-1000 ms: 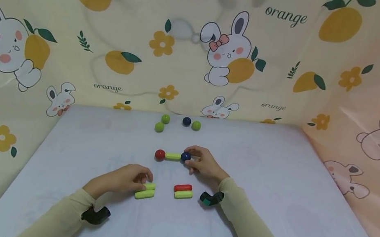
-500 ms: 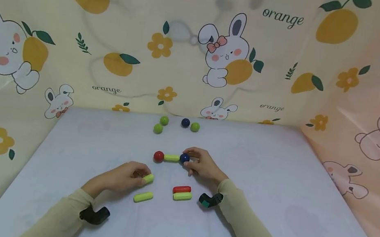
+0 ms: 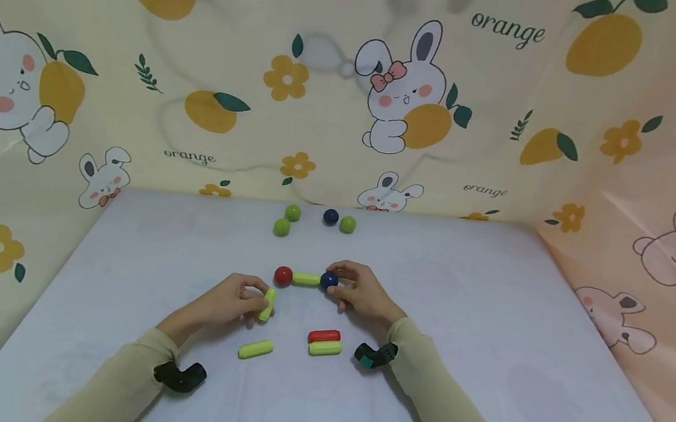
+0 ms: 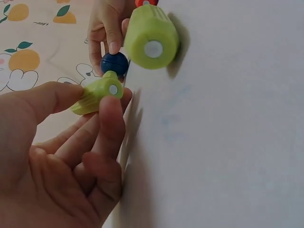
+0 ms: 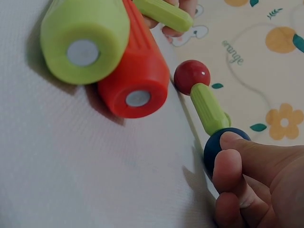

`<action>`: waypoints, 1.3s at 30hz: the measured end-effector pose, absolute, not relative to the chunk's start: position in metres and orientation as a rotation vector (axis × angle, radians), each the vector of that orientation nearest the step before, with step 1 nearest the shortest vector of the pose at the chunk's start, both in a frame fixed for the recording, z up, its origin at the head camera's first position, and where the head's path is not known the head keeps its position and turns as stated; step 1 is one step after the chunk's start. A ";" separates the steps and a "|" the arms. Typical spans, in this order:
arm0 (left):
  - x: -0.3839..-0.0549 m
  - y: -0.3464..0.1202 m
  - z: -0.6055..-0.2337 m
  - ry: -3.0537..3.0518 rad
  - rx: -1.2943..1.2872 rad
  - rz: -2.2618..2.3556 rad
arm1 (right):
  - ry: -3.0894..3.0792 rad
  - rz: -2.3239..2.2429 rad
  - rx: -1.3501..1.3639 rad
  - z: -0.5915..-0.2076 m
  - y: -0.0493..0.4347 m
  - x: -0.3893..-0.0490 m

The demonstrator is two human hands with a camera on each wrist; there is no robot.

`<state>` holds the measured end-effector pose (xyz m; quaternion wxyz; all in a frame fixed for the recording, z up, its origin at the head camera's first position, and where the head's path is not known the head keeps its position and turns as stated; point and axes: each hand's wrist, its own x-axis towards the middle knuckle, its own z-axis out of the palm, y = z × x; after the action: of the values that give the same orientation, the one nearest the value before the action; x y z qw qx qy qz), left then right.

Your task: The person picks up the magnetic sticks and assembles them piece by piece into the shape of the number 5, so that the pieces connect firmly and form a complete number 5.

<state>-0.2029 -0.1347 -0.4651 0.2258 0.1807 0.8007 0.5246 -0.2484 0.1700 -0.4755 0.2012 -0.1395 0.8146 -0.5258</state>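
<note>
My left hand (image 3: 231,299) pinches a yellow-green magnetic rod (image 3: 268,305) between thumb and fingers; a silvery disc shows on its end in the left wrist view. My right hand (image 3: 365,293) grips a dark blue ball (image 3: 329,281) with thumb and fingertips. That ball sits at the right end of another yellow-green rod (image 3: 306,279), and a red ball (image 3: 283,275) sits at its left end, the three joined in a line. The held rod stands just below and left of the red ball, tilted nearly lengthwise away from me.
One loose yellow-green rod (image 3: 255,349) lies near my left hand. A red rod (image 3: 325,336) and a yellow-green rod (image 3: 325,348) lie side by side. Farther back are several green balls (image 3: 281,227) and a dark blue ball (image 3: 330,217), before a printed cloth backdrop (image 3: 323,135).
My left hand has lifted a yellow-green rod from beside its neighbour, carried it away toward the red ball and turned it more upright in view. My right hand keeps its hold.
</note>
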 end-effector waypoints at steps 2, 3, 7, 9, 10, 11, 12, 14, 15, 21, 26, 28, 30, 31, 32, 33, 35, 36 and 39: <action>-0.203 -0.134 -0.466 2.191 0.497 1.459 | 2.273 -1.470 -0.388 -0.476 0.170 -0.249; -0.204 -0.134 -0.466 2.186 0.494 1.461 | 2.272 -1.471 -0.390 -0.476 0.170 -0.249; -0.204 -0.132 -0.466 2.166 0.478 1.475 | 2.275 -1.468 -0.393 -0.475 0.169 -0.249; -0.204 -0.131 -0.467 2.166 0.474 1.470 | 2.279 -1.464 -0.393 -0.475 0.169 -0.249; -0.205 -0.130 -0.467 2.161 0.466 1.472 | 2.280 -1.462 -0.391 -0.474 0.169 -0.249; -0.205 -0.130 -0.467 2.158 0.463 1.473 | 2.282 -1.461 -0.390 -0.474 0.170 -0.249; -0.206 -0.130 -0.467 2.154 0.459 1.474 | 2.285 -1.458 -0.389 -0.474 0.170 -0.249; -0.207 -0.129 -0.467 2.150 0.455 1.473 | 2.287 -1.457 -0.386 -0.475 0.170 -0.249; -0.208 -0.128 -0.467 2.147 0.450 1.474 | 2.287 -1.457 -0.383 -0.474 0.169 -0.249; -0.211 -0.125 -0.466 2.143 0.378 1.454 | 2.290 -1.461 -0.385 -0.475 0.169 -0.250; -0.212 -0.123 -0.466 2.093 0.274 1.473 | 2.289 -1.468 -0.385 -0.476 0.170 -0.250; -0.212 -0.122 -0.466 2.075 0.249 1.490 | 2.287 -1.470 -0.384 -0.477 0.170 -0.250; -0.212 -0.121 -0.466 2.058 0.213 1.510 | 2.287 -1.468 -0.383 -0.477 0.170 -0.250; -0.211 -0.121 -0.466 2.052 0.193 1.518 | 2.288 -1.466 -0.384 -0.477 0.170 -0.250; -0.211 -0.120 -0.466 2.047 0.176 1.524 | 2.289 -1.464 -0.383 -0.477 0.170 -0.250; -0.211 -0.120 -0.466 2.045 0.155 1.528 | 2.288 -1.462 -0.381 -0.477 0.170 -0.250; -0.212 -0.118 -0.467 2.038 0.115 1.535 | 2.285 -1.458 -0.379 -0.477 0.169 -0.250; -0.212 -0.118 -0.467 2.035 0.102 1.537 | 2.284 -1.457 -0.379 -0.477 0.170 -0.249; -0.214 -0.117 -0.468 2.027 0.071 1.541 | 2.281 -1.457 -0.385 -0.477 0.170 -0.249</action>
<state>-0.2141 -0.1170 -0.4676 0.2927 0.0267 0.7608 0.5786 -0.2494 0.1701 -0.4768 0.2022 -0.1379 0.8171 -0.5220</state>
